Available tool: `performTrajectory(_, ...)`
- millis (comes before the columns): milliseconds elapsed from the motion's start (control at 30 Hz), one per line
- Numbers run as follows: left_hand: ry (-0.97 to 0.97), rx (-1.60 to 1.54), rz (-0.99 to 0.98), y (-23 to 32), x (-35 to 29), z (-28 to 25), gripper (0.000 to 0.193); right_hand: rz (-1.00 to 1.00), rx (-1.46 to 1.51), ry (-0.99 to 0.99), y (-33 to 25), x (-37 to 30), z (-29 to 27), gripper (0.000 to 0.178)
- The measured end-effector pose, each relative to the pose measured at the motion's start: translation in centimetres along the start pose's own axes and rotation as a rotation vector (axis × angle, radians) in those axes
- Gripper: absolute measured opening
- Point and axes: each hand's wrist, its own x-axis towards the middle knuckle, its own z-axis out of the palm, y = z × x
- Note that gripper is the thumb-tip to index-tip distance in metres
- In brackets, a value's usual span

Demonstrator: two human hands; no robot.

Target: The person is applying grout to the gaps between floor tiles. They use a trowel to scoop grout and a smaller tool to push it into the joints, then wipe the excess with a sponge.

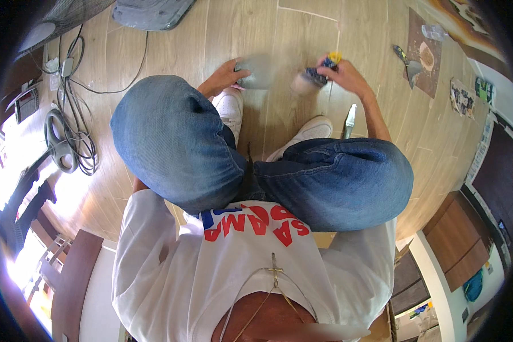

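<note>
- left hand [229,74]: closed in a pinch, thumb over the near edge of a flat grey plate [255,74]; plate smeared by blur, exact kind cannot be told.
- right hand [343,74]: curled round a dark-and-yellow handled tool [317,75]; its pale broad end, toward the left hand, is blurred too.
- plate and tool: between the hands, apart, above the wood-look floor [293,43].
- below right hand: bare metal blade [350,118], just beside the right shoe [308,134]. risk: forearm or shoe nicked if either shifts carelessly.
- right of right hand: putty knife [407,65] partly over a brown sheet [424,54] bearing crumbly tan material. risk: a wide elbow swing could scatter it.
- main risk, judged: a loose left pinch lets the plate twist; an overshooting tool could catch the left fingers.
</note>
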Motion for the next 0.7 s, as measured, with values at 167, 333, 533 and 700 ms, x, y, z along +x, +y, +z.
performTrajectory(167,-0.025,-0.148,0.037,-0.9,2.1,0.2,0.051,-0.053,0.139,0.084,-2.6,2.4,-3.8,0.023)
performTrajectory(333,0.060,-0.124,0.033,-1.5,0.0,-1.7,0.056,-0.149,0.279,0.245,-4.7,2.0,-8.1,0.029)
performTrajectory(533,0.034,-0.162,0.035,-0.6,1.1,-0.1,0.055,-0.311,-0.380,0.707,-2.0,3.1,-8.1,0.025)
performTrajectory(700,0.027,-0.183,-0.001,-1.2,0.6,1.2,0.057,-0.369,-0.622,0.563,-2.5,-0.3,3.7,0.039)
